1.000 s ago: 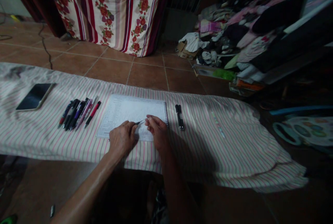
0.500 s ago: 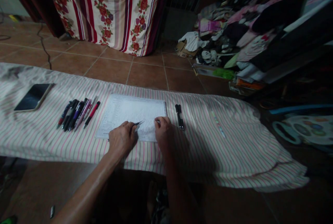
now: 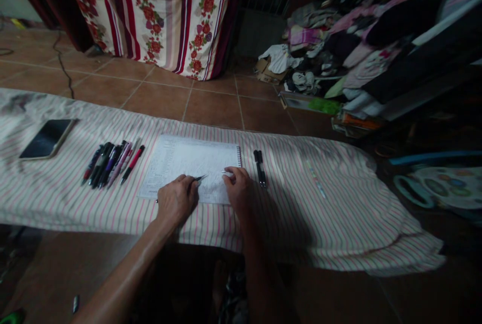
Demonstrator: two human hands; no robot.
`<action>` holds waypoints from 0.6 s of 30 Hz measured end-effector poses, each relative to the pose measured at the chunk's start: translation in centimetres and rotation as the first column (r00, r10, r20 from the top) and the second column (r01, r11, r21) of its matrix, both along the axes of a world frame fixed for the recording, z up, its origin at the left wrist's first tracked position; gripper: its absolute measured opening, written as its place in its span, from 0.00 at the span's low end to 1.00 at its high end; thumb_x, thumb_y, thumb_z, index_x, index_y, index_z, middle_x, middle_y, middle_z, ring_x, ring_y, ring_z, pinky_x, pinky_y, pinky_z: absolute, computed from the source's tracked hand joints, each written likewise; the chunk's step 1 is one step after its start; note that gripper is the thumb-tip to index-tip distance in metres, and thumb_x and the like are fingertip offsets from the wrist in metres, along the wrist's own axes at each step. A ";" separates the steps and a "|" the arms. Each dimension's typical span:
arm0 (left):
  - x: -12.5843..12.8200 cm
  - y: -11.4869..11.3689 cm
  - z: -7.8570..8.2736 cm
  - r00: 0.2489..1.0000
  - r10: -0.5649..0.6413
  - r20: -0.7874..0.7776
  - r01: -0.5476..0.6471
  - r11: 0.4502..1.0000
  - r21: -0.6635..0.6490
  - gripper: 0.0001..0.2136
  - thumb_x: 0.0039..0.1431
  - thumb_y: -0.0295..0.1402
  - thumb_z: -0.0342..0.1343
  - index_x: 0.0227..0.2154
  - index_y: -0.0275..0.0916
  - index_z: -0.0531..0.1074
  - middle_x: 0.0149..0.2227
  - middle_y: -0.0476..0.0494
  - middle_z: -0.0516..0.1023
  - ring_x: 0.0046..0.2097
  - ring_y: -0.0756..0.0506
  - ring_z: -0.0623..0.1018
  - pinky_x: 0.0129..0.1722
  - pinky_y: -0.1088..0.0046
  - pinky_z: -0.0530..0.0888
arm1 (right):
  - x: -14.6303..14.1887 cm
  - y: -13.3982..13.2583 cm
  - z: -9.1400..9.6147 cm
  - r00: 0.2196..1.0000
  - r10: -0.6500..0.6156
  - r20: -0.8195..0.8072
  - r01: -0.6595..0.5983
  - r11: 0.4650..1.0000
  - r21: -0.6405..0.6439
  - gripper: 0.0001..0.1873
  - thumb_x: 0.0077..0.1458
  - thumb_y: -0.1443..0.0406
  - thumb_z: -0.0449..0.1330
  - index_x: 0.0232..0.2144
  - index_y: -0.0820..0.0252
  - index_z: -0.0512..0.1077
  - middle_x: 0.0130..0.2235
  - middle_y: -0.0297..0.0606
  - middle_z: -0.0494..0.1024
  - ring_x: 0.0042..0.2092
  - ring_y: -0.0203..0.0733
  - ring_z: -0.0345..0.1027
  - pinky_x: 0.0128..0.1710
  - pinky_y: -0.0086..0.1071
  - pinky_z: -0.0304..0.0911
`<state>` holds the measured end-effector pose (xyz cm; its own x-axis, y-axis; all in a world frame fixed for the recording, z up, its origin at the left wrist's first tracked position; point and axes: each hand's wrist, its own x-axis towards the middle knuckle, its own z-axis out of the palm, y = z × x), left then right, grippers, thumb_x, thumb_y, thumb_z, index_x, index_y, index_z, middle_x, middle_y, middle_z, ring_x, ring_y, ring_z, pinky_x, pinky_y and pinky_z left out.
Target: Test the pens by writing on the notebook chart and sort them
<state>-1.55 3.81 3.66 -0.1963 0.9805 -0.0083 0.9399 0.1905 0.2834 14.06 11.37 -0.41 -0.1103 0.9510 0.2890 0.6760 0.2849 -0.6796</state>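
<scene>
My left hand (image 3: 176,196) is closed round a dark pen (image 3: 198,178), its thin tip pointing right above the page. The pen's other end shows below the wrist side of the hand. Under both hands lies a spiral notebook (image 3: 205,150) with writing on its pages. My right hand (image 3: 236,183) pinches a small silvery piece (image 3: 224,171) between thumb and fingertips, over the notebook's right part; its exact kind is too small to tell. Right of the notebook, two black pens (image 3: 259,168) lie side by side.
Several pens (image 3: 109,163) lie in a row left of the notebook, and a tablet (image 3: 48,139) beyond them. A thin multicoloured stick (image 3: 316,179) rests at right on the striped cloth (image 3: 350,213). Piled clothes (image 3: 331,47) and a floral curtain (image 3: 173,12) stand behind.
My right hand has shifted slightly, its fingers lifting and opening a little so the silvery piece shows more. The left hand and pen stay nearly still.
</scene>
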 end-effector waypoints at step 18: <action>0.1 0.0 0.5 0.999 0.004 0.043 -0.003 1.000 -0.009 0.16 0.62 0.39 0.39 0.38 0.43 0.72 0.34 0.47 0.75 0.33 0.49 0.74 0.24 0.74 0.58 | -2.3 -0.6 0.5 0.874 0.056 -0.482 -0.232 0.920 -0.315 0.12 0.47 0.58 0.57 0.32 0.56 0.74 0.26 0.34 0.75 0.28 0.38 0.68 0.25 0.28 0.61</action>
<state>-1.49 3.83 4.13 -0.1991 0.9797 -0.0252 0.9263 0.1965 0.3215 11.78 10.72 0.06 -0.1943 0.9809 -0.0097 0.2349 0.0369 -0.9713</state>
